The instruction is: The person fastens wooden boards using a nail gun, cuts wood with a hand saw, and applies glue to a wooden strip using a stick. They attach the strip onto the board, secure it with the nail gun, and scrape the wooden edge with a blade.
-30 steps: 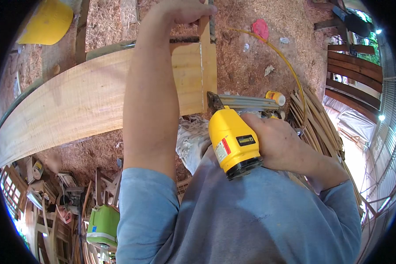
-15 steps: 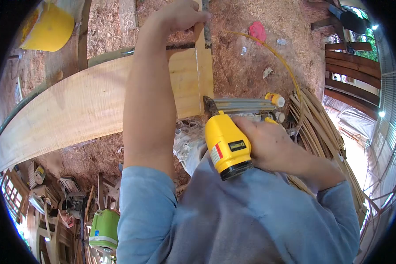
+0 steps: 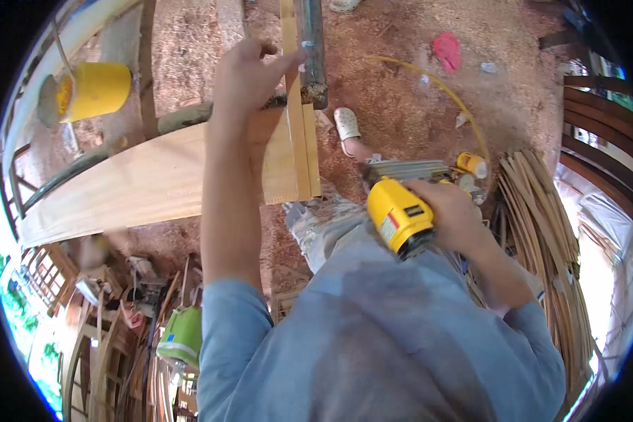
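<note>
My right hand (image 3: pixel 450 211) is wrapped round the handle of a yellow nail gun (image 3: pixel 399 216), held over my lap with its dark nose pointing away from me. The nose is apart from the wood. My left hand (image 3: pixel 246 77) is at the far end of a narrow wooden strip (image 3: pixel 297 133), thumb stretched across it and apart from the bent forefinger; the other fingers are partly hidden. That strip lies along the right end of a wide, pale wooden board (image 3: pixel 141 179) and sticks out beyond its far edge. My left forearm crosses above the board.
A dark pipe (image 3: pixel 311 49) runs beside the strip. A yellow hose (image 3: pixel 436 81) curves over the sawdust-strewn floor. Long wooden strips (image 3: pixel 541 232) are piled at right. A yellow bucket (image 3: pixel 102 91), a green container (image 3: pixel 181 334) and a pink scrap (image 3: pixel 446 50) are about.
My left hand has come nearer along the strip, its thumb now spread out. The nail gun has moved right, farther from the board. My view has shifted, and a foot in a pale clog now shows.
</note>
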The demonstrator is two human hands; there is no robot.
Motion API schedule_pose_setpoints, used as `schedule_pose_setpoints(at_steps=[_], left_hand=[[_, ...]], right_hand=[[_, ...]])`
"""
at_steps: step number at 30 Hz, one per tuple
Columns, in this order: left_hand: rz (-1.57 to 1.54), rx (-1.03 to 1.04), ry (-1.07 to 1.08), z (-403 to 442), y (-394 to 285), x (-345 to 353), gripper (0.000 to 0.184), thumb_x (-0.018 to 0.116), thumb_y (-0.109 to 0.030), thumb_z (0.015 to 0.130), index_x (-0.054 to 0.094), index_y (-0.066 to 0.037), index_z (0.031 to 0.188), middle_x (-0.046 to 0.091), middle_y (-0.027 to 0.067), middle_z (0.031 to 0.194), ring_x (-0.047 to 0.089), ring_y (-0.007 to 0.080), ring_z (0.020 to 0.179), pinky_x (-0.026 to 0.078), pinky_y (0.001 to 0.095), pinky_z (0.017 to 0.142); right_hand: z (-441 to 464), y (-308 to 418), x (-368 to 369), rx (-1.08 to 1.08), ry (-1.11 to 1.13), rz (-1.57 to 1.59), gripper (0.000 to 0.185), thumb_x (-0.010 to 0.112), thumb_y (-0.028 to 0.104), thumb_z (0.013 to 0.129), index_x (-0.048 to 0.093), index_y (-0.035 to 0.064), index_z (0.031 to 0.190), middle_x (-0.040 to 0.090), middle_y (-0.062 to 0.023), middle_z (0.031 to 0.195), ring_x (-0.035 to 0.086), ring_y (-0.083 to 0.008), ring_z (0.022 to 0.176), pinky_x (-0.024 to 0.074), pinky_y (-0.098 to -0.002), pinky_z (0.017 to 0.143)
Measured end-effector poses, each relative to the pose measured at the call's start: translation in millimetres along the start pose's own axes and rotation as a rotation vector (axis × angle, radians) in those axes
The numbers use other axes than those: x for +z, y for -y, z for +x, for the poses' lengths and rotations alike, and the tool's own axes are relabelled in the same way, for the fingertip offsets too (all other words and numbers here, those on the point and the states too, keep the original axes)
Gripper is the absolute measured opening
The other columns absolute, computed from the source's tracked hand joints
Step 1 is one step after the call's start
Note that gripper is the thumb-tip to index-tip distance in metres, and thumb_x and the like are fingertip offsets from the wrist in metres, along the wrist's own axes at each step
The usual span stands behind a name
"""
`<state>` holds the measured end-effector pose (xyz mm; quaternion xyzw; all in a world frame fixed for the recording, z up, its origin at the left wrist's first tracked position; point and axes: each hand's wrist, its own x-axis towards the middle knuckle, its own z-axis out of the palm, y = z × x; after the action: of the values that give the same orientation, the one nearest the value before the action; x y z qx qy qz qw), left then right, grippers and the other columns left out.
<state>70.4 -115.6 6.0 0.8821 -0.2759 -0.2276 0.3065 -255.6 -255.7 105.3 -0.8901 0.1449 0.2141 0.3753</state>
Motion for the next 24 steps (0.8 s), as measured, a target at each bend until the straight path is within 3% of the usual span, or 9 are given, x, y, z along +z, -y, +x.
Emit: schedule_pose_setpoints(at_steps=[2,3,5,7,13,16,17,20,24], left_hand=[[0.111,0.231,-0.371,-22,12,7,0.056,0.084,-0.048,0.071,0.069,0.005,0.083,0.071,0.0197,0.106,0.069,0.0315,0.098,0.052,0.0453,0.089],[0.143,0.230,-0.378,-36,20,9,0.056,0.084,-0.048,0.071,0.069,0.005,0.083,0.071,0.0197,0.106,0.069,0.0315,0.098,0.052,0.0453,0.089],[0.148,0.193,-0.476,-68,34,14,0.061,0.088,-0.045,0.065,0.067,0.009,0.082,0.057,0.0264,0.133,0.056,0.0398,0.123,0.045,0.0484,0.102],[0.315,0.162,-0.538,-108,34,20,0.065,0.090,-0.043,0.063,0.065,0.014,0.082,0.042,0.0298,0.147,0.040,0.0490,0.136,0.038,0.0546,0.109],[0.331,-0.191,-0.447,-186,20,43,0.074,0.089,-0.046,0.063,0.065,0.017,0.091,0.028,0.0304,0.157,0.024,0.0508,0.145,0.021,0.0627,0.116],[0.304,-0.193,-0.488,-198,21,53,0.079,0.089,-0.048,0.063,0.065,0.016,0.102,0.026,0.0282,0.159,0.021,0.0497,0.147,0.018,0.0619,0.118],[0.294,-0.258,-0.480,-199,26,58,0.078,0.088,-0.049,0.064,0.066,0.011,0.111,0.026,0.0240,0.161,0.018,0.0459,0.149,0.015,0.0622,0.118],[0.310,-0.332,-0.498,-194,31,67,0.077,0.087,-0.049,0.065,0.067,0.008,0.112,0.024,0.0204,0.162,0.018,0.0417,0.150,0.013,0.0617,0.119],[0.268,-0.274,-0.585,-182,20,70,0.090,0.087,-0.049,0.065,0.058,0.009,0.129,0.026,0.0232,0.161,0.020,0.0417,0.150,0.013,0.0581,0.120]], right_hand=[[-2,-14,-16,0.047,-0.093,-0.017,0.046,0.076,0.023,0.077,0.064,0.0099,0.120,0.071,-0.0154,0.104,0.068,-0.0362,0.096,0.0531,-0.0459,0.081],[-1,-23,-23,0.026,-0.131,-0.022,0.047,0.077,0.023,0.077,0.064,0.0100,0.120,0.071,-0.0161,0.104,0.068,-0.0366,0.097,0.0534,-0.0453,0.081],[3,-36,-38,0.020,-0.148,0.012,0.047,0.076,0.022,0.077,0.064,0.0103,0.121,0.071,-0.0163,0.105,0.068,-0.0367,0.098,0.0535,-0.0454,0.082],[11,-55,-50,0.022,-0.168,0.037,0.049,0.076,0.022,0.078,0.064,0.0115,0.124,0.071,-0.0166,0.107,0.068,-0.0374,0.099,0.0535,-0.0458,0.084],[54,-74,-74,-0.140,-0.181,0.066,0.049,0.073,0.020,0.079,0.063,0.0111,0.126,0.071,-0.0185,0.106,0.067,-0.0391,0.100,0.0530,-0.0453,0.086],[65,-50,-93,-0.231,-0.143,0.085,0.045,0.071,0.017,0.079,0.065,0.0100,0.123,0.071,-0.0193,0.104,0.067,-0.0388,0.100,0.0527,-0.0451,0.086],[68,-46,-98,-0.263,-0.157,0.067,0.045,0.071,0.017,0.079,0.065,0.0100,0.123,0.071,-0.0193,0.104,0.067,-0.0388,0.100,0.0527,-0.0451,0.086],[71,-36,-98,-0.280,-0.145,0.058,0.042,0.072,0.015,0.078,0.067,0.0091,0.119,0.071,-0.0192,0.104,0.067,-0.0388,0.098,0.0532,-0.0451,0.085],[65,-38,-98,-0.312,-0.256,0.020,0.044,0.074,0.014,0.073,0.067,0.0096,0.117,0.071,-0.0200,0.100,0.069,-0.0398,0.093,0.0546,-0.0460,0.081]])
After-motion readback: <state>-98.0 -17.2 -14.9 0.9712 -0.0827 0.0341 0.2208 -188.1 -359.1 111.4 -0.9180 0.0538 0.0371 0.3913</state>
